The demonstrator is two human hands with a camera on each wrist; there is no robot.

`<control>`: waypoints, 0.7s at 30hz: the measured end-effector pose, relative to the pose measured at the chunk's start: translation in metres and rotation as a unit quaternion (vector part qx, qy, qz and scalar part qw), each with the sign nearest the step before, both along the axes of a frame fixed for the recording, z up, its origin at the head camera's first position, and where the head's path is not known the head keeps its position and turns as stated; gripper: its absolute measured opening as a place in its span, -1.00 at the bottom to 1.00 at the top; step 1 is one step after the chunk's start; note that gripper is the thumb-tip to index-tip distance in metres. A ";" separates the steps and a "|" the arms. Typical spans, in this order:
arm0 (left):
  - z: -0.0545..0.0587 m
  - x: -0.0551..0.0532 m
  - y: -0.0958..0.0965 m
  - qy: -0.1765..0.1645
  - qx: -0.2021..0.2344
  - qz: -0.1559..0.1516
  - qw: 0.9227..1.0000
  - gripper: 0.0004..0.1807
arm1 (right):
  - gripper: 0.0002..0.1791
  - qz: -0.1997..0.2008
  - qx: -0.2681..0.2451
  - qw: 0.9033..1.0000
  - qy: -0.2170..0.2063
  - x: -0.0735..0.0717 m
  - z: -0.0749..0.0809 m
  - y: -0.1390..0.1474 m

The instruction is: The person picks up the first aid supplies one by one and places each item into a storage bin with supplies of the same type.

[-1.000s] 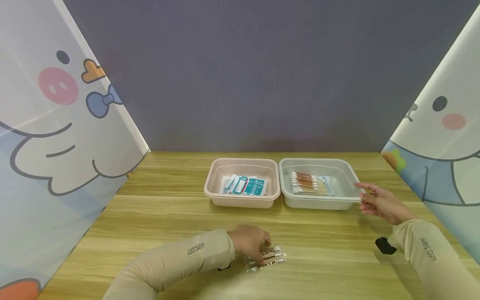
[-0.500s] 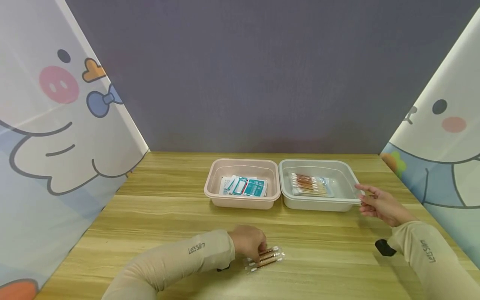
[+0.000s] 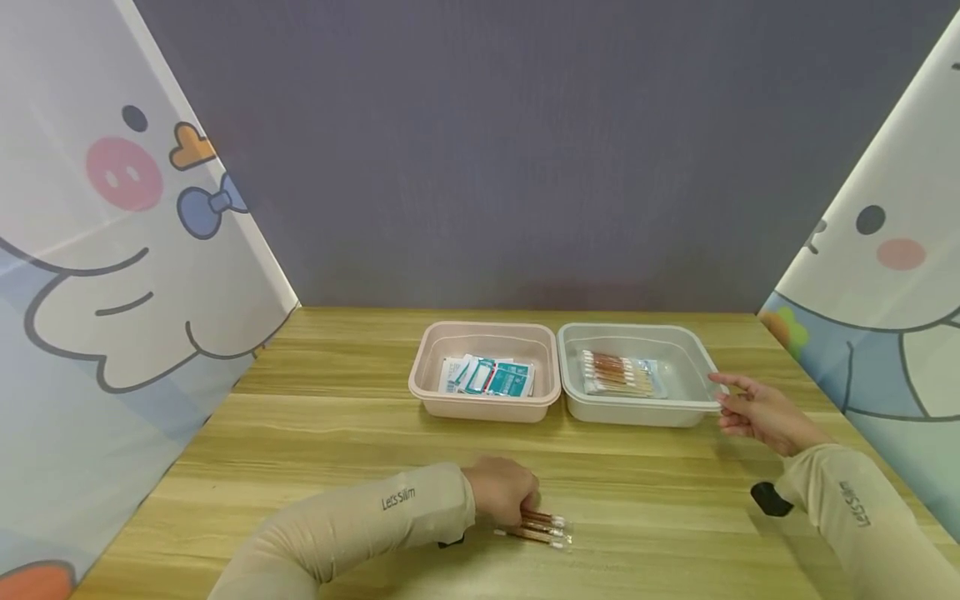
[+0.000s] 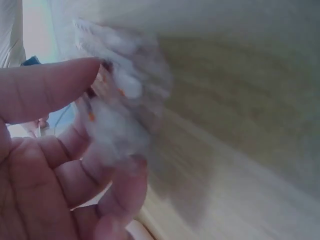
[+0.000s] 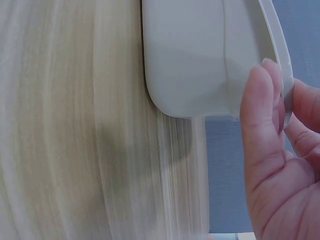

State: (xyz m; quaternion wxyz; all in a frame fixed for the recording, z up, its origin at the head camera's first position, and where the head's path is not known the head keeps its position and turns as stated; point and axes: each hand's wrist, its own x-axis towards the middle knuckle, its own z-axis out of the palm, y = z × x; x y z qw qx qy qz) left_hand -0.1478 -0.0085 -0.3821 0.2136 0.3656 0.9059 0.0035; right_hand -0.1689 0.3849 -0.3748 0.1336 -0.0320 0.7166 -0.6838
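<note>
A clear packet of brown-stemmed cotton swabs (image 3: 542,530) is pinched in my left hand (image 3: 504,490), low over the front middle of the table. Up close in the left wrist view, the crinkled swab packet (image 4: 122,95) looks blurred between thumb and curled fingers. My right hand (image 3: 767,414) grips the right front corner of the pale grey box (image 3: 637,410). Thumb and fingers lie on either side of the box rim (image 5: 284,60) in the right wrist view. Inside that box, toward its left, is a packet of cotton swabs (image 3: 618,375).
Touching the grey box on its left is a pink box (image 3: 486,408) with several teal-and-white sachets (image 3: 491,377) in it. Both stand on the wooden table (image 3: 337,400), before a dark grey back panel (image 3: 480,158). Cartoon-printed panels (image 3: 97,250) flank the table.
The swab packet has turned in my left hand, its right end swinging down toward the table's front. My right hand keeps its place on the grey box's rim.
</note>
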 end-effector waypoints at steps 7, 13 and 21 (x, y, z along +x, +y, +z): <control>0.002 -0.004 0.004 -0.001 0.058 0.011 0.998 -0.83 | -0.57 0.004 -0.005 1.000 -0.002 0.001 0.000 0.000; 0.006 -0.006 0.007 0.011 0.076 0.010 0.997 -0.87 | -0.59 0.006 -0.008 1.000 -0.001 0.001 0.000 0.000; 0.012 -0.016 0.004 -0.017 0.148 0.038 0.988 -0.85 | -0.60 0.016 -0.020 1.000 -0.001 0.001 0.001 0.000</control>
